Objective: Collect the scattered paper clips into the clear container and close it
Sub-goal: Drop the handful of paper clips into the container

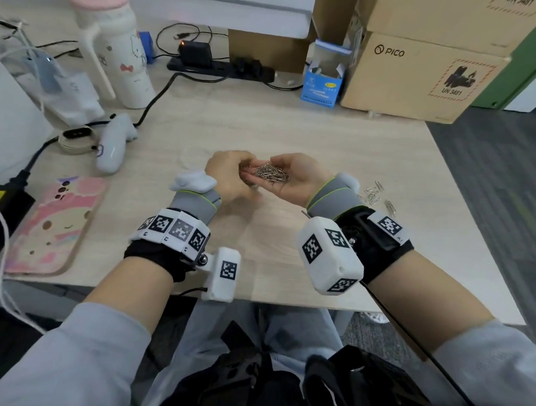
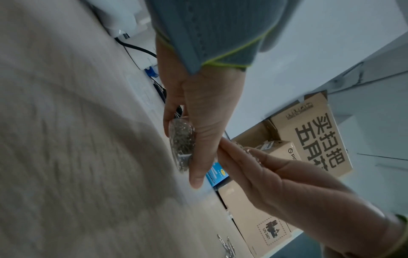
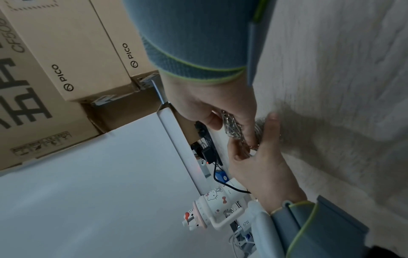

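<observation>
My left hand (image 1: pixel 228 177) grips a small clear container (image 2: pixel 182 139) over the middle of the wooden table (image 1: pixel 319 133). The container holds silver paper clips and tilts toward my right hand. My right hand (image 1: pixel 296 180) lies palm up beside it, fingertips at the container's mouth, with a heap of paper clips (image 1: pixel 270 173) on the palm. In the right wrist view those clips (image 3: pixel 232 124) lie along the fingers, which meet my left hand (image 3: pixel 264 165). A few loose paper clips (image 1: pixel 377 195) lie on the table right of my right wrist. No lid shows.
A small blue open box (image 1: pixel 322 74) and stacked cardboard cartons (image 1: pixel 424 73) stand at the back right. A white bottle (image 1: pixel 125 55), a white controller (image 1: pixel 113 145), a power strip (image 1: pixel 221 66) with cables and a pink phone case (image 1: pixel 52 224) lie to the left.
</observation>
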{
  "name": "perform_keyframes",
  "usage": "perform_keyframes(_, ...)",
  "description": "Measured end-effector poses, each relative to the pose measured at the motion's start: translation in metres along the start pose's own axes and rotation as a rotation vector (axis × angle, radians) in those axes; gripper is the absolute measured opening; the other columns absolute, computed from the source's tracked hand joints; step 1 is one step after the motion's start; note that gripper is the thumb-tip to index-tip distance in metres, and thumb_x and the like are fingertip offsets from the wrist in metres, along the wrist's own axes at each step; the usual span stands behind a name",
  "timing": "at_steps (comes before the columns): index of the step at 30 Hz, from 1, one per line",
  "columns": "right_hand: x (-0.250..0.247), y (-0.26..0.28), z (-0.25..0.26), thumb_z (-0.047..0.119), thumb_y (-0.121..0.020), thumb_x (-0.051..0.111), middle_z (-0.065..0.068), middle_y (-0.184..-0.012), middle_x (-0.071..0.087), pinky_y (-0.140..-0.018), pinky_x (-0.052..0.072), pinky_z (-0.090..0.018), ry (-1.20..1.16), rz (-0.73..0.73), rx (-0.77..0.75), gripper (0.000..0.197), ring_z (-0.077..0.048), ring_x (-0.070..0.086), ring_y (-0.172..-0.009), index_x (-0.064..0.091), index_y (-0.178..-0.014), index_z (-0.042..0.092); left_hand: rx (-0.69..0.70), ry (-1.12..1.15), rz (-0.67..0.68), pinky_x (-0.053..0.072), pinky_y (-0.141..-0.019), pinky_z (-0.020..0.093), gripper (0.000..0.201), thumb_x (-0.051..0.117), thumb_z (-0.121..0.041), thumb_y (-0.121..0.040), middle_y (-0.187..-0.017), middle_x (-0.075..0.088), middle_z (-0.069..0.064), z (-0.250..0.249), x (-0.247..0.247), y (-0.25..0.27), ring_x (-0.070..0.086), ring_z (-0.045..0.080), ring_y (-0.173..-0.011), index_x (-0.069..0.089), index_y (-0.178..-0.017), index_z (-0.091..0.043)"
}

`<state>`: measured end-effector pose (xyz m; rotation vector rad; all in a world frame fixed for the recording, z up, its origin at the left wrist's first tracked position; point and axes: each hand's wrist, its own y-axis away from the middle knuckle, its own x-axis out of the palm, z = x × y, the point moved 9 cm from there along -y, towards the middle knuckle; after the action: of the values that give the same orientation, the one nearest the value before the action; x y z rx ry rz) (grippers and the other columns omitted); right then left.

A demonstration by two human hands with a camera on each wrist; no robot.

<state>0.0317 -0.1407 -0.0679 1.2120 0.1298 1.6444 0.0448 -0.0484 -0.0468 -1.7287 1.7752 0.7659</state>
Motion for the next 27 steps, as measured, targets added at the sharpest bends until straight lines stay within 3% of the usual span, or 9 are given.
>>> perform_keyframes(3, -0.004, 0.000, 0.007, 0.008, -0.100, 0.028, -0.022, -0.116, 0.053, -0.096, 0.040, -0.047, 0.081, -0.055, -0.025, 0.035, -0.037, 0.040, -0.133, 0.040, -0.130, -0.006, -0.009, -0.005, 0.002, 0.052, -0.085, 0.036, 0.064, 0.070, -0.039, -0.040, -0.095, 0.071, 0.006, -0.002, 0.005, -0.003, 0.065, 0.026, -0.091, 0.067, -0.101, -0.021)
perform_keyframes(7, -0.003, 0.005, 0.011, 0.011, -0.100, 0.029, -0.022, -0.132, 0.047, -0.095, 0.041, -0.044, 0.137, -0.051, -0.017, 0.041, -0.034, 0.040, -0.134, 0.037, -0.136, -0.007, -0.020, 0.008, 0.006, 0.050, -0.084, 0.033, 0.066, 0.072, -0.045, -0.040, -0.095, 0.070, 0.003, 0.003, 0.009, -0.007, 0.064, 0.024, -0.092, 0.066, -0.101, -0.021)
perform_keyframes(10, -0.002, 0.006, 0.013, 0.014, -0.100, 0.030, -0.025, -0.140, 0.043, -0.083, 0.052, -0.042, 0.162, -0.048, -0.021, 0.047, -0.036, 0.043, -0.131, 0.033, -0.139, -0.012, -0.030, 0.012, 0.017, 0.050, -0.084, 0.034, 0.067, 0.078, -0.048, -0.041, -0.093, 0.068, 0.002, 0.008, 0.011, -0.009, 0.062, 0.023, -0.091, 0.065, -0.101, -0.022)
perform_keyframes(14, 0.002, 0.009, 0.016, 0.017, -0.100, 0.033, -0.030, -0.137, 0.044, -0.103, 0.040, -0.042, 0.210, -0.049, -0.028, 0.047, -0.039, 0.044, -0.130, 0.036, -0.132, -0.017, -0.020, 0.040, 0.020, 0.047, -0.081, 0.031, 0.058, 0.087, -0.036, -0.053, -0.092, 0.067, 0.001, 0.016, 0.012, -0.013, 0.061, 0.021, -0.091, 0.065, -0.104, -0.019)
perform_keyframes(17, 0.005, 0.011, 0.018, 0.019, -0.099, 0.035, -0.031, -0.139, 0.042, -0.109, 0.035, -0.042, 0.257, -0.037, -0.027, 0.048, -0.040, 0.043, -0.130, 0.037, -0.133, -0.016, 0.001, 0.085, 0.021, 0.048, -0.082, 0.032, 0.056, 0.087, -0.031, -0.054, -0.093, 0.068, 0.003, 0.016, 0.011, -0.012, 0.061, 0.021, -0.089, 0.065, -0.104, -0.016)
perform_keyframes(21, 0.008, 0.009, 0.022, 0.021, -0.099, 0.036, -0.031, -0.140, 0.040, -0.113, 0.031, -0.043, 0.274, -0.024, -0.031, 0.051, -0.040, 0.040, -0.132, 0.035, -0.135, -0.015, 0.029, 0.120, 0.022, 0.045, -0.079, 0.029, 0.053, 0.087, -0.029, -0.056, -0.090, 0.065, 0.001, 0.015, 0.011, -0.010, 0.058, 0.017, -0.084, 0.064, -0.102, -0.016)
perform_keyframes(24, 0.011, 0.009, 0.024, 0.023, -0.099, 0.035, -0.029, -0.139, 0.043, -0.110, 0.035, -0.040, 0.301, -0.006, -0.037, 0.049, -0.038, 0.042, -0.131, 0.038, -0.134, -0.011, 0.045, 0.149, 0.019, 0.043, -0.072, 0.021, 0.053, 0.087, -0.028, -0.056, -0.090, 0.065, -0.001, 0.016, 0.010, -0.010, 0.057, 0.014, -0.084, 0.064, -0.102, -0.018)
perform_keyframes(27, 0.008, 0.008, 0.025, 0.024, -0.099, 0.035, -0.025, -0.137, 0.049, -0.110, 0.036, -0.038, 0.377, -0.006, -0.042, 0.037, -0.034, 0.046, -0.129, 0.052, -0.114, -0.005, 0.049, 0.167, 0.034, 0.045, -0.077, 0.021, 0.058, 0.087, -0.030, -0.056, -0.097, 0.066, -0.003, 0.020, 0.013, -0.011, 0.059, 0.013, -0.091, 0.063, -0.108, -0.020)
